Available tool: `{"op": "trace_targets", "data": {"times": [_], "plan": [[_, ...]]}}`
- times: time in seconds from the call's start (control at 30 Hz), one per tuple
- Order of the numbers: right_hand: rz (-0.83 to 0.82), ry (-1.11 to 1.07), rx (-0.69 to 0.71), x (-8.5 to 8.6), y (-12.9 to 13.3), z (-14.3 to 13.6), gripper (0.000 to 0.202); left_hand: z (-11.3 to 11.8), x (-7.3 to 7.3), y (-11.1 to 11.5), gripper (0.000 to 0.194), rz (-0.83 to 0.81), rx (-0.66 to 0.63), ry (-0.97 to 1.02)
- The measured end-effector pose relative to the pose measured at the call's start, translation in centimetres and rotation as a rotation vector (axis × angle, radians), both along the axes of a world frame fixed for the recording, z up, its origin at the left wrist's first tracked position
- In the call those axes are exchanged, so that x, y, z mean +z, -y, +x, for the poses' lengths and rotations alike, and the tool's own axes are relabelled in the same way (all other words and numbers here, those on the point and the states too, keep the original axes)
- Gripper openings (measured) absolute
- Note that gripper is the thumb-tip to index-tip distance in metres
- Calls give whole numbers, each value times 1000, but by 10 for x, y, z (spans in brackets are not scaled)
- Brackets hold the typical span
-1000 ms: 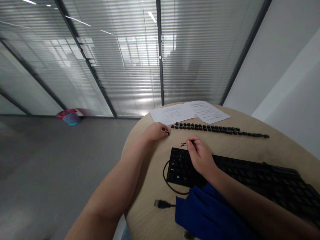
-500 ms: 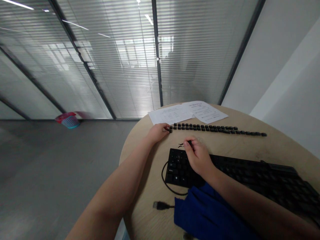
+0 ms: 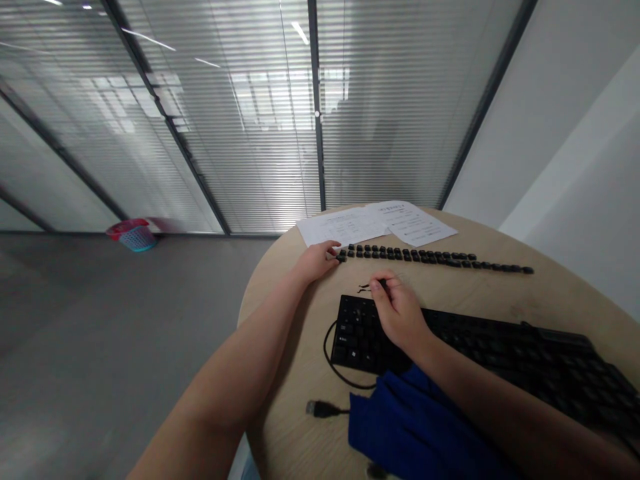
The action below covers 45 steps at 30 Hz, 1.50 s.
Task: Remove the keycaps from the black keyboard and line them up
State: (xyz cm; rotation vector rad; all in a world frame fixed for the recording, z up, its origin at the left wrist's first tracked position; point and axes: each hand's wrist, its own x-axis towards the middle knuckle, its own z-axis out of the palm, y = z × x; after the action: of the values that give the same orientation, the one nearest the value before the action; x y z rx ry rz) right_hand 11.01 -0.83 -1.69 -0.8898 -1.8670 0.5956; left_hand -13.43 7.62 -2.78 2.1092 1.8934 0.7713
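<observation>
My left hand (image 3: 318, 261) is at the left end of the black keycaps (image 3: 406, 255), which lie in two long rows. Its thumb and forefinger are parted, beside the end keycap (image 3: 342, 259); whether they touch it I cannot tell. My right hand (image 3: 397, 308) grips a keycap puller (image 3: 382, 283), its dark prongs sticking out to the left and thin wire showing behind the fingers. Below that hand lies a black keyboard (image 3: 356, 331), partly hidden by my right hand and forearm.
Two printed sheets (image 3: 345, 228) lie behind the keycaps on the round wooden table (image 3: 295, 373). A USB plug (image 3: 323, 409) and blue cloth (image 3: 400, 427) are in front of the keyboard. A red and blue basket (image 3: 136, 236) stands on the floor, near the glass partition.
My left fingers have opened from around a keycap at the row's left end, and the keycap stays there. My right hand, with the puller, has hardly moved.
</observation>
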Motion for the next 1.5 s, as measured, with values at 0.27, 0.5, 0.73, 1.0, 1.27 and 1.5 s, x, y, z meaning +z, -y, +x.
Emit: {"op": "trace_targets", "data": {"times": [0.27, 0.5, 0.73, 1.0, 1.27, 1.5], "plan": [[-20, 18, -13, -1, 0, 1, 22, 0, 1, -2, 47, -25, -13, 39], [-23, 17, -5, -1, -1, 1, 24, 2, 3, 0, 45, -29, -42, 39], [-50, -17, 5, -3, -1, 2, 26, 0, 7, 3, 44, 17, -32, 25], [-108, 40, 199, -3, 1, 7, 28, 13, 43, 30, 20, -106, -303, 62], [-81, 131, 207, 1, -1, 5, 24, 36, 51, 46, 22, -432, -550, 31], [-70, 158, 208, 2, -2, 3, 23, 38, 44, 45, 17, -533, -585, 126]]}}
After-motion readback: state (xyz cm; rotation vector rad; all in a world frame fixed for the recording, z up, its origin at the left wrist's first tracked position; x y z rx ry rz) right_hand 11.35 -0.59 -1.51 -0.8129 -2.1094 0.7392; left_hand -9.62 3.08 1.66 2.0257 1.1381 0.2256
